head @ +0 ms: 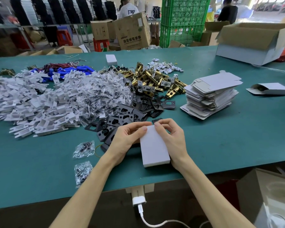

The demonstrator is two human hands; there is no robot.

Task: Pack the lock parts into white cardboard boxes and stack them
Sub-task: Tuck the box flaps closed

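Both hands, left (127, 137) and right (172, 137), grip a white box (153, 147) by its sides. The box rests on the green counter (220, 137).

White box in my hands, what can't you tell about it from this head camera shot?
Head view: contents of the white box, hidden by its own walls.
Head view: its far-end flap, covered by fingertips of the left hand and right hand; tucked or not is unclear.
Head view: its underside, turned away from the camera.
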